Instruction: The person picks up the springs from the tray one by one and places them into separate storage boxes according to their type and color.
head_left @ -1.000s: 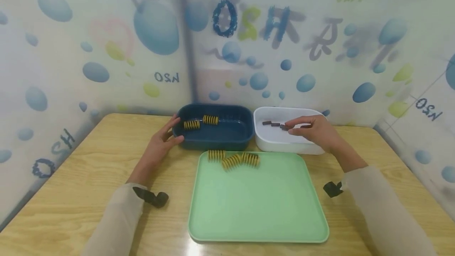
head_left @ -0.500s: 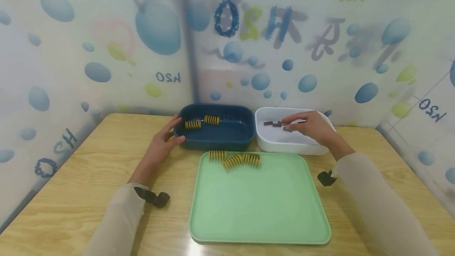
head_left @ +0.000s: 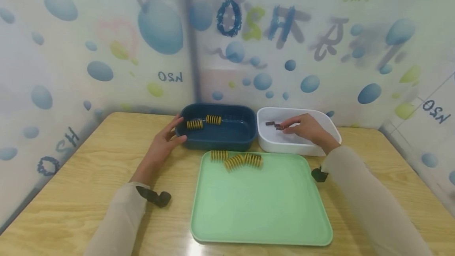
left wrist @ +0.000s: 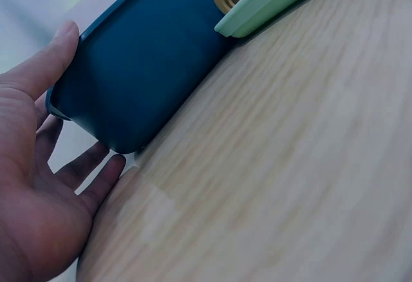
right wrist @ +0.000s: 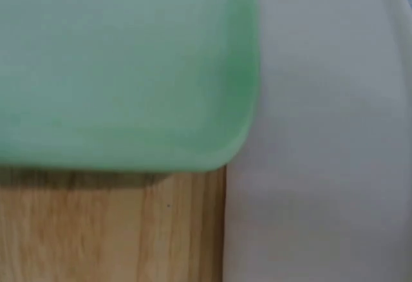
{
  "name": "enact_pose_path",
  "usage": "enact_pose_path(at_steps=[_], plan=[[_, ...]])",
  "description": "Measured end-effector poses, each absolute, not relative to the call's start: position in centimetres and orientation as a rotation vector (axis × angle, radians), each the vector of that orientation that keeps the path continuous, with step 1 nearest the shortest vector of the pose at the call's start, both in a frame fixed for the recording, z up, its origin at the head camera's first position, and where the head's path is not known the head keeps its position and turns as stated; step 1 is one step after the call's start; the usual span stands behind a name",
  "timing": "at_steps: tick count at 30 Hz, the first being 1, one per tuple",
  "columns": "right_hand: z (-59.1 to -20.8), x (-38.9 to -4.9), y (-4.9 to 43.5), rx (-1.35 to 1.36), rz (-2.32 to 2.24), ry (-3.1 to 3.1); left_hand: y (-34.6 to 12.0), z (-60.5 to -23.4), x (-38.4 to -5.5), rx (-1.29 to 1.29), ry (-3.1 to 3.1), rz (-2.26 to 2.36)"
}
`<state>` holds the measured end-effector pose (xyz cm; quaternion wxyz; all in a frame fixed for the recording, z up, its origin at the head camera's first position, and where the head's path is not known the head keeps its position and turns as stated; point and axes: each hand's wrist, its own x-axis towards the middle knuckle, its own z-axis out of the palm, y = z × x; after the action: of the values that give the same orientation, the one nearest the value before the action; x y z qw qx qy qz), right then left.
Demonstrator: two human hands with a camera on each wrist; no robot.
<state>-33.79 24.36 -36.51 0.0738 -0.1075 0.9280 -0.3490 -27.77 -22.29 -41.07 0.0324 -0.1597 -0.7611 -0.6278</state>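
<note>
My left hand [head_left: 164, 144] rests on the left end of a dark blue bin [head_left: 217, 145], its thumb at the front rim and its fingers spread along the side. In the left wrist view the left hand [left wrist: 38, 172] touches that bin's corner with fairly straight fingers. Two yellow springs [head_left: 194, 124] lie inside the bin. Over the white bin [head_left: 284, 146], my right hand [head_left: 307, 128] pinches a small dark spring [head_left: 279, 128] between thumb and fingertips, low near the floor. Other small dark springs [head_left: 270, 123] lie beside it, some hidden by the fingers.
A light green tray [head_left: 261, 204] stands in front of both bins; three yellow springs [head_left: 234, 162] lie along its back edge. The wooden table [head_left: 170, 224] meets patterned walls behind and at the sides. The right wrist view shows a tray corner [right wrist: 212, 127] and no hand.
My right hand has moved left inside the white bin, with the small dark spring at its fingertips. The left hand stays against the blue bin. The head view has shifted slightly.
</note>
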Motion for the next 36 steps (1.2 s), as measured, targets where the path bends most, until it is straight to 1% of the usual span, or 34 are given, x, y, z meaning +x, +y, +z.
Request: enact_pose_path(at_steps=[11, 27, 36], plan=[[-36.7, -34.6, 23.3, -0.196, -0.933, 2.776, -22.4, -41.3, -28.1, -0.483, -2.330, -1.935], [-37.5, -35.4, 23.0, -0.236, -0.933, 2.731, -22.2, -41.2, -27.9, -0.450, -2.354, -1.945], [-37.6, -35.6, 22.9, -0.299, -0.931, 2.739, -22.3, -41.3, -28.0, -0.478, -2.364, -1.899]])
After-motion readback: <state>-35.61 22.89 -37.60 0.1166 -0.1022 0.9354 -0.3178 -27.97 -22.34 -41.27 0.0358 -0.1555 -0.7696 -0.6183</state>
